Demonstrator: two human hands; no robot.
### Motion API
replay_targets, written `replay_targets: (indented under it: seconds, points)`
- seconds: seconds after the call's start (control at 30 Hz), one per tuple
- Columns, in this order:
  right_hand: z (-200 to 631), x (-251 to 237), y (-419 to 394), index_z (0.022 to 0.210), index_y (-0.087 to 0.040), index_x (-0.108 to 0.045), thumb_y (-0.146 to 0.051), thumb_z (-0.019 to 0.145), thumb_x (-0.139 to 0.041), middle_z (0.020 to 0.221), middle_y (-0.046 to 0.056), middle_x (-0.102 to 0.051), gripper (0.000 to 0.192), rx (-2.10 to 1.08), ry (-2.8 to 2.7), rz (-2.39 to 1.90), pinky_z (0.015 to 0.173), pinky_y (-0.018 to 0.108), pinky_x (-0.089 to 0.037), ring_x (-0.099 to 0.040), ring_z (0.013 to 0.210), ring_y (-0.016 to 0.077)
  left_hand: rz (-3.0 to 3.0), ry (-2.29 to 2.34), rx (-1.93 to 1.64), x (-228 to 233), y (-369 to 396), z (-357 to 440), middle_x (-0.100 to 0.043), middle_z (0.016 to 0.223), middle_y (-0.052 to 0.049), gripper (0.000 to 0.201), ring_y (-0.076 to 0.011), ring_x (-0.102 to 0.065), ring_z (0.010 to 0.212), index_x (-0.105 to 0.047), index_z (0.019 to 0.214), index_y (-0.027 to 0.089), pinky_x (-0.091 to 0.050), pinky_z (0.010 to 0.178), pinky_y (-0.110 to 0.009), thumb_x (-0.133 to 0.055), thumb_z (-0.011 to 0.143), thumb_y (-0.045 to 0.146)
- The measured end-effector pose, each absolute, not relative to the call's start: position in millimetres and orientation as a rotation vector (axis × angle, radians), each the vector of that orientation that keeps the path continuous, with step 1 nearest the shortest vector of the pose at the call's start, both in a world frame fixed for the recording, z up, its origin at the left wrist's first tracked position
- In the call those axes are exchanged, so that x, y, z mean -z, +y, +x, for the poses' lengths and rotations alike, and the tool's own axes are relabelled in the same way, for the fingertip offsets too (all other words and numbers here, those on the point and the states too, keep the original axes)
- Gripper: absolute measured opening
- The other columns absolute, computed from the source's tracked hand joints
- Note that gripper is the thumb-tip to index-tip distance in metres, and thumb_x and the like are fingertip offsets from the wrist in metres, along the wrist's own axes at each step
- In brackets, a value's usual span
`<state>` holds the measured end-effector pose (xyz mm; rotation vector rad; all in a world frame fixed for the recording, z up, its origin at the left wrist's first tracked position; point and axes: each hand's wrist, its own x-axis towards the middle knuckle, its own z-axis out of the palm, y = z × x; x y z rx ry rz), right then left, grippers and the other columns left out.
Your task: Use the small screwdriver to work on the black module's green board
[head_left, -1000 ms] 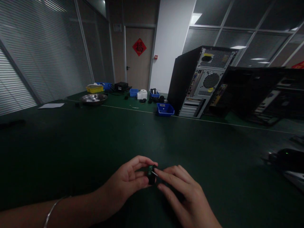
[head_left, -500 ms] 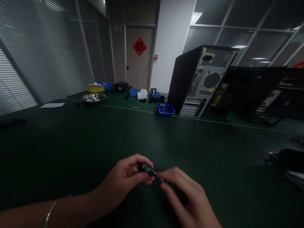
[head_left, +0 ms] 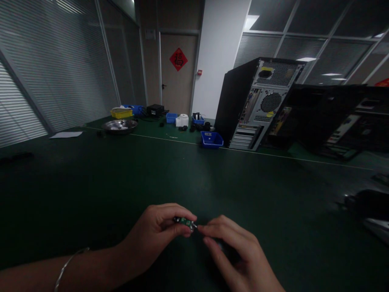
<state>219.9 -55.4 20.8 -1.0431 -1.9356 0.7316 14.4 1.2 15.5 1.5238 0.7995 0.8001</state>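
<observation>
The left hand (head_left: 158, 233) pinches a small green circuit board (head_left: 182, 221) between thumb and forefinger, just above the dark green table (head_left: 121, 182). The board's long axis runs sideways, from the left fingers toward the right hand (head_left: 240, 255), and its right end carries a thin metal tip. The right hand's thumb and forefinger close on that tip, so both hands grip the same piece; what else the right hand holds below cannot be told. A thin bangle (head_left: 68, 265) circles the left wrist.

Well beyond the hands, a blue bin (head_left: 212, 140) stands just left of an upright computer tower (head_left: 258, 103); its contents are hidden. Far off to the left of the hands sit a metal bowl (head_left: 119, 126) with small bits inside, a yellow tray (head_left: 121, 114) and two more blue bins (head_left: 171, 117) whose contents are too small to tell.
</observation>
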Motion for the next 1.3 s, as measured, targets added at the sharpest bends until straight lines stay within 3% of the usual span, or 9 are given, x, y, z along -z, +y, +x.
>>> replay_targets:
  seconds: [0.23, 0.53, 0.8, 1.3]
  points:
    - [218.1, -22.0, -53.5, 0.104, -0.024, -0.07, -0.005, 0.088, -0.055, 0.089, 0.006, -0.07, 0.029, -0.738, -1.87, -0.96, 0.07, 0.027, -0.053, -0.068, 0.081, 0.0183, 1.283, 0.748, -0.711, -16.9, 1.3, 17.9, -0.075, 0.073, -0.001, 0.015, -0.0144, -0.068, 0.069, -0.077, 0.089, 0.017, -0.052, 0.071, -0.025, -0.075, 0.074, 0.019]
    - [219.5, -23.0, -55.6, 0.103, -0.023, -0.07, -0.008, 0.089, -0.056, 0.089, 0.005, -0.07, 0.025, -0.727, -1.862, -1.042, 0.071, 0.025, -0.053, -0.068, 0.081, 0.0172, 1.232, 0.763, -0.759, -20.5, 1.4, 17.5, -0.074, 0.074, -0.002, 0.017, -0.0154, -0.066, 0.072, -0.075, 0.091, 0.016, -0.051, 0.073, -0.027, -0.074, 0.076, 0.025]
    - [220.4, -19.6, -55.3, 0.103, -0.022, -0.068, -0.012, 0.091, -0.054, 0.092, 0.005, -0.07, 0.02, -0.721, -1.853, -1.131, 0.073, 0.024, -0.052, -0.068, 0.084, 0.0169, 1.037, 0.746, -0.778, -14.8, 5.2, 18.2, -0.074, 0.099, -0.008, 0.016, -0.0207, -0.067, 0.093, -0.076, 0.093, 0.014, -0.049, 0.091, -0.033, -0.067, 0.08, 0.021]
    - [220.9, -19.2, -55.0, 0.102, -0.021, -0.066, -0.012, 0.091, -0.055, 0.094, 0.006, -0.069, 0.018, -0.718, -1.842, -1.154, 0.074, 0.026, -0.053, -0.067, 0.086, 0.0183, 0.938, 0.667, -0.717, -17.2, 4.3, 19.8, -0.075, 0.109, -0.011, 0.026, -0.0287, -0.065, 0.112, -0.075, 0.099, 0.013, -0.043, 0.105, -0.042, -0.075, 0.074, 0.019]
